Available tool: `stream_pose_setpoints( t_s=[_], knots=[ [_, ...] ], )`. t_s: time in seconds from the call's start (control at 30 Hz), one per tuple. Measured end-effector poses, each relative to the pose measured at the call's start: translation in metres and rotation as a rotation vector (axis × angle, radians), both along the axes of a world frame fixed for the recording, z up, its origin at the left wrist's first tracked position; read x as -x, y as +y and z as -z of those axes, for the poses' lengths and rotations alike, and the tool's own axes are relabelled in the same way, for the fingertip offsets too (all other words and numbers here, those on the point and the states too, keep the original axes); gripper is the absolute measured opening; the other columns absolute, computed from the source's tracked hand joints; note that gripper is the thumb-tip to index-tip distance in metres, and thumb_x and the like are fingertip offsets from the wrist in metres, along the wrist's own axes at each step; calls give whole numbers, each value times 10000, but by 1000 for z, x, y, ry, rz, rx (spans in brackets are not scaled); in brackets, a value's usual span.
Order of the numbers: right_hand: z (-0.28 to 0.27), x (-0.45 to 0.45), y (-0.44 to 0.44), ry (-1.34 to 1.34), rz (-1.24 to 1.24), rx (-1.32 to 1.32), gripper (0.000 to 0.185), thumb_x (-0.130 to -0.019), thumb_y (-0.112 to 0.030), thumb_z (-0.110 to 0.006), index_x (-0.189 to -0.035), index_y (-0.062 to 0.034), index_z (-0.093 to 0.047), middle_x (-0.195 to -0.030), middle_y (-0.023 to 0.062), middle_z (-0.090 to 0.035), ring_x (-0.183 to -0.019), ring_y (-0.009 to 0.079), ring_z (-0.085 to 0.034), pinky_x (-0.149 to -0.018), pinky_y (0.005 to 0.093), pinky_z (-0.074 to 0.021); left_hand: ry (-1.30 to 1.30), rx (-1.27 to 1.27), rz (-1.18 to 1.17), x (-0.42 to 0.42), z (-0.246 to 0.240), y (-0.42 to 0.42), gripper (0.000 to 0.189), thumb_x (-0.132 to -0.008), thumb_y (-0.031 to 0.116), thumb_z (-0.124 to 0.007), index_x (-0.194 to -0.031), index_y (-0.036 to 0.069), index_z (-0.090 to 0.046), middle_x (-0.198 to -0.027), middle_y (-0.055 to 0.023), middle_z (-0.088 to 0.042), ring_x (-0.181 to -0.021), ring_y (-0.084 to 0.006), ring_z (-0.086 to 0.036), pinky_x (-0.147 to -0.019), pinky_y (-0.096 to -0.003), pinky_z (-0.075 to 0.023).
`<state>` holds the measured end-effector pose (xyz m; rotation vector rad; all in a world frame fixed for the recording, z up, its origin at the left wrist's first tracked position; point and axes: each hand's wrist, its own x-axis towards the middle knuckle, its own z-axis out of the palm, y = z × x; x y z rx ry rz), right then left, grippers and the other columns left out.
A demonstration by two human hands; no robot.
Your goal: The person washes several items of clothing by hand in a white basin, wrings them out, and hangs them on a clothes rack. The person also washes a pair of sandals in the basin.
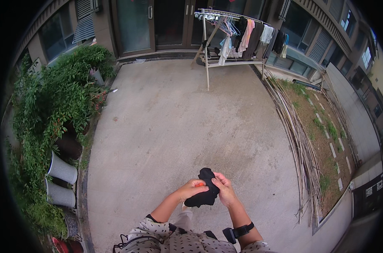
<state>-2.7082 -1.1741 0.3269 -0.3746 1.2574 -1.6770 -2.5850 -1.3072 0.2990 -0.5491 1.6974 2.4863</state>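
Note:
A crumpled piece of black cloth (205, 193) is held up in front of my body, above the concrete paving. My left hand (193, 189) grips its left side, with the thumb lying over the fabric. A small orange-red thing (200, 184) shows between the fingers of that hand; what it is cannot be told. On the cloth's right side my right hand (223, 188) pinches the fabric between thumb and fingers. The cloth hides some of the fingertips.
Ahead stands a metal clothes rack (235, 64) with hangers and laundry, before glass doors (171, 25). Leafy pepper plants (61, 82) and grey-white pots (63, 169) line the left edge. Long thin poles (297, 136) lie along the right, beside a soil bed (318, 126).

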Motion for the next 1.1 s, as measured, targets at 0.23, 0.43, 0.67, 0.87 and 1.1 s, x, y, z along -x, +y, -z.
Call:
stream_pose_setpoints(
  t_s=[0.23, 0.43, 0.67, 0.87, 1.1],
  knots=[
    [-27, 108, -56, 57, 160, 63, 299, -917, -127, -581, -1199, -28, -567, -1093, 46, -640, -980, 116, -596, -887, 262, -459, 77, 17, 7, 136, -31, -66, 251, -864, 181, -671, -1038, 8, -618, -941, -37, -645, -843, -87, -602, -689, -238, -507],
    [-40, 203, -85, 106, 199, 89, 392, -898, -104, -601, -1271, -15, -516, -1172, 60, -612, -1069, 136, -573, -953, 277, -426, 158, 2, 41, 246, -38, -102, 307, -867, 148, -647, -1136, 9, -595, -1021, -55, -647, -883, -102, -607, -738, -253, -512],
    [-37, 365, -116, 385, 130, -70, 481, -769, 113, -559, -1241, 24, -537, -1121, 92, -642, -1008, 139, -604, -881, 261, -452, 93, 168, -146, 371, -34, -162, 196, -850, 108, -643, -1026, 22, -653, -852, -7, -666, -711, -59, -603, -624, -215, -494],
    [-58, 519, -151, 663, 169, -206, 287, -787, 55, -603, -1072, 32, -632, -851, 57, -678, -739, 103, -610, -668, 232, -464, 60, 44, -362, 442, -80, -239, 174, -847, 103, -652, -1002, 25, -652, -836, -8, -670, -690, -65, -618, -606, -215, -498],
    [-111, 660, -233, 596, 262, -228, 133, -808, -99, -707, -917, -33, -670, -723, 22, -653, -603, 67, -554, -538, 207, -391, 125, -13, -398, 537, -94, -333, 169, -839, 134, -662, -972, 28, -656, -848, 1, -662, -740, -66, -608, -655, -220, -489]
  ],
)
